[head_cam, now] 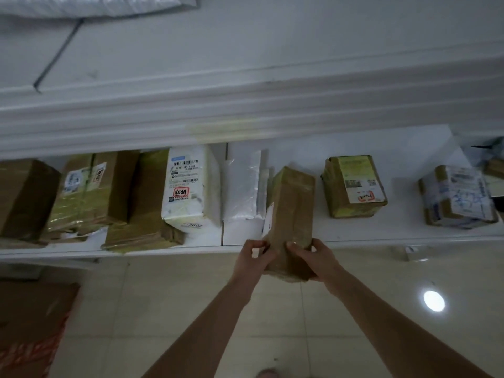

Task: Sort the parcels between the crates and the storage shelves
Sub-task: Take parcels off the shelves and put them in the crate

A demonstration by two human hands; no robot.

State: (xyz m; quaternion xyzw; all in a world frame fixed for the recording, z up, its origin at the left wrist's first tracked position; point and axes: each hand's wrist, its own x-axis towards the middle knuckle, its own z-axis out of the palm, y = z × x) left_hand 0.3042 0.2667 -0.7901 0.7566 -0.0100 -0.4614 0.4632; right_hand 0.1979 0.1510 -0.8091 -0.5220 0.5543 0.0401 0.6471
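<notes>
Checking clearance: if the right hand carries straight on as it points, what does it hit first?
Likely the shelf edge, just past the right hand gripping the brown parcel; depth is unclear, so it may pass above.

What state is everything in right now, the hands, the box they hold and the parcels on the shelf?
Held box, taped shut, far end over the shelf, near end past its edge.
Left hand, grips the box's near left corner.
Right hand, grips its near right side.
White parcel, sealed, on the shelf, label showing.
Green-label box, taped shut, alone on the shelf.
</notes>
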